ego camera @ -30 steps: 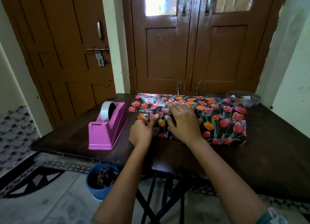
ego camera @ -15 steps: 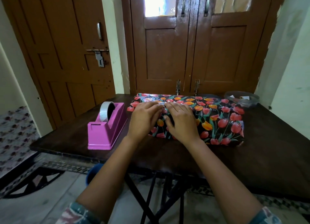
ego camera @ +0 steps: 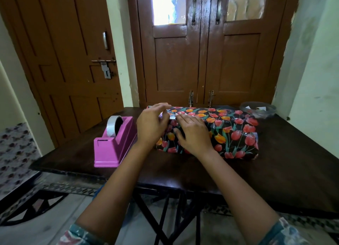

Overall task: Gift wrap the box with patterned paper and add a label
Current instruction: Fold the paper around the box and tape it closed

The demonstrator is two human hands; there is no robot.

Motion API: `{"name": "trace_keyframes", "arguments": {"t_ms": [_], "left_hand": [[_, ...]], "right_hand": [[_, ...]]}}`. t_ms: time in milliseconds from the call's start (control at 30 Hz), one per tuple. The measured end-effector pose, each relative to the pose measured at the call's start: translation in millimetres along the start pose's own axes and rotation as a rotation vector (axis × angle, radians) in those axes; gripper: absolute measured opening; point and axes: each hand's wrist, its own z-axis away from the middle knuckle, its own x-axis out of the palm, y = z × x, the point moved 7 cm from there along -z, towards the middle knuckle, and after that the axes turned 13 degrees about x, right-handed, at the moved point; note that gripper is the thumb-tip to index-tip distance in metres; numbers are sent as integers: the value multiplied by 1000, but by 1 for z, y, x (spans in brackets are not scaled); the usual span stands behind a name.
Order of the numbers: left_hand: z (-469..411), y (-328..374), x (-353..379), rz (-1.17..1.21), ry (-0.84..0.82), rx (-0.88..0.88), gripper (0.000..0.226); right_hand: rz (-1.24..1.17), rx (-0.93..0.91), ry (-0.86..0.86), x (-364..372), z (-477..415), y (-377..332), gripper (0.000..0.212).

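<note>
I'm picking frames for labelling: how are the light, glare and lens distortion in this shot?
Head view: the window pane is blown out white, the table dim; small glints on the glossy wrapped box; the left door and the wall lean and bow near the edges, wide-angle distortion; fingertips of the left hand look slightly motion-blurred.

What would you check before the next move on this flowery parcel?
1. The right hand lies flat on the wrapped box, holding it steady: ok.
2. The shiny tape strip by the left hand is stuck down: cannot tell.
3. The tape dispenser stands beside the box, with its tape roll loaded: ok.
4. A label is on the box: not ok, none visible.
</note>
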Motion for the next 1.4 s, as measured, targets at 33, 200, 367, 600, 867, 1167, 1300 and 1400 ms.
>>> {"name": "trace_keyframes", "arguments": {"t_ms": [33,200,367,600,867,1167,1300,1400], "left_hand": [[-1,4,3,-27,-66,38,23],[12,0,16,-16,-173,67,17],[11,6,15,-85,-142,90,17],[11,5,20,-83,-120,43,17],[8,-8,15,-212,-158,172,17],[7,-22,8,-212,-143,126,16],[10,-20,8,-191,-121,130,15],[10,-23,8,-169,-124,124,16]], "right_hand": [[0,0,-5,-1,0,0,45],[-8,-66,-126,-5,-2,0,63],[8,-105,-98,-18,10,5,53],[78,113,121,-64,20,77,45],[8,125,67,-66,20,92,30],[58,145,-41,-58,1,81,42],[-7,190,-76,-61,-7,78,47],[-22,253,-130,-55,-7,80,48]]}}
